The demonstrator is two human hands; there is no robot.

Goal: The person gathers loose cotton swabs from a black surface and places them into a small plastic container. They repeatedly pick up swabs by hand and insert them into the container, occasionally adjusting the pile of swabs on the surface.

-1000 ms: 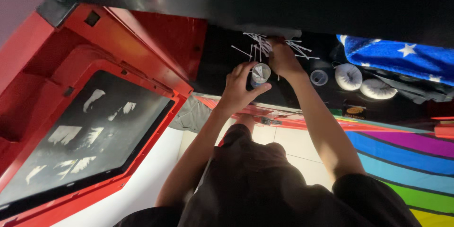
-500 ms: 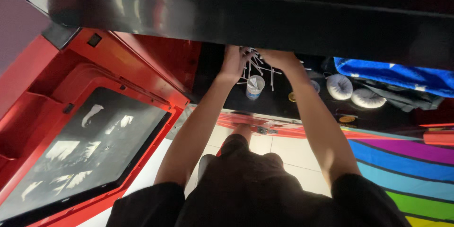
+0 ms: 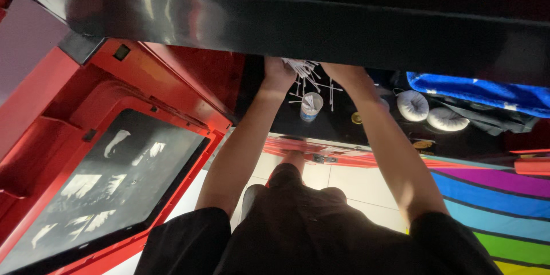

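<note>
A black beam (image 3: 286,23) crosses the top of the view and hides the far edge of the black desk (image 3: 344,126); to the left stands a red frame (image 3: 114,137) around a dark panel, and to the right lie a rainbow mat (image 3: 492,195), a blue starred cloth (image 3: 481,89) and two white rolls (image 3: 427,112). Both arms reach forward over the desk. The left hand (image 3: 276,73) sits just left of a loose heap of white sticks (image 3: 306,74), touching its near edge; its grip looks closed on a few of them, though the beam's shadow makes that uncertain. The right hand (image 3: 338,70) lies on the heap's other side, its fingers hidden under the beam, so its grip cannot be told. The sticks point every way, most with their long axes running away from the person. A small cup (image 3: 310,106) with some sticks in it stands upright just nearer the person than the heap, between the two forearms, closer to the left.
</note>
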